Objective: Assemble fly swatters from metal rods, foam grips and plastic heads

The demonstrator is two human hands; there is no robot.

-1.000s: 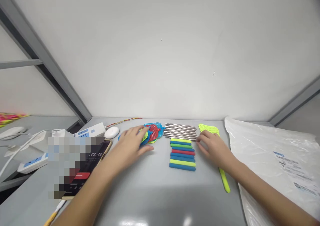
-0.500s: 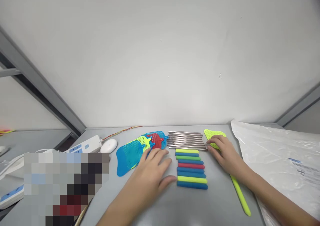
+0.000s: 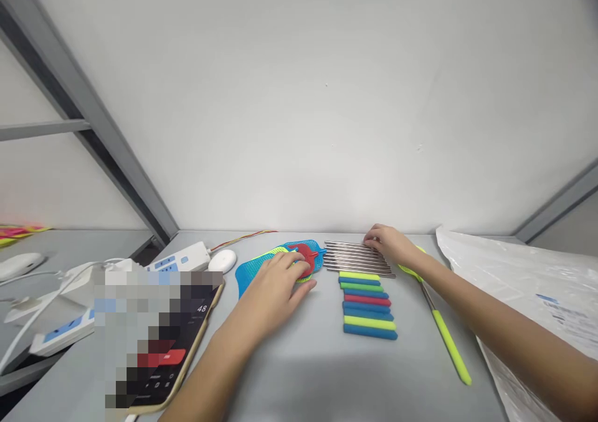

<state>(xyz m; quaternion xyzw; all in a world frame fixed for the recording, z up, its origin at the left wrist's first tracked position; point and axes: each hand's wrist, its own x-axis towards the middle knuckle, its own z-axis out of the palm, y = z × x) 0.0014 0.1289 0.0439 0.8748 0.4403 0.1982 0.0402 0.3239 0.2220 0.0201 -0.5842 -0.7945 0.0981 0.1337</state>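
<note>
My left hand [image 3: 280,285] rests over a fanned pile of fly swatter heads, fingers spread and bent. A blue swatter head [image 3: 247,274] shows left of it and a red swatter head [image 3: 310,255] by its fingertips. Beyond the grips, my right hand [image 3: 387,243] has its fingers curled and pressed together on the far right ends of a row of metal rods [image 3: 348,257]. Nearer me lies a column of coloured handle grips [image 3: 368,310]. A yellow-green fly swatter with its grip [image 3: 451,347] on a rod lies to the right, its head partly behind my right forearm.
A clear plastic bag [image 3: 527,291] covers the right side of the table. At left are a phone [image 3: 187,353], partly blurred out, a white round device [image 3: 222,261] and a white power strip [image 3: 187,257] with cables. A white wall [image 3: 299,129] stands behind.
My right hand has moved left and away from me, from beside the yellow-green swatter head to the far rods. My left hand stays by the swatter heads. The view has shifted slightly left.
</note>
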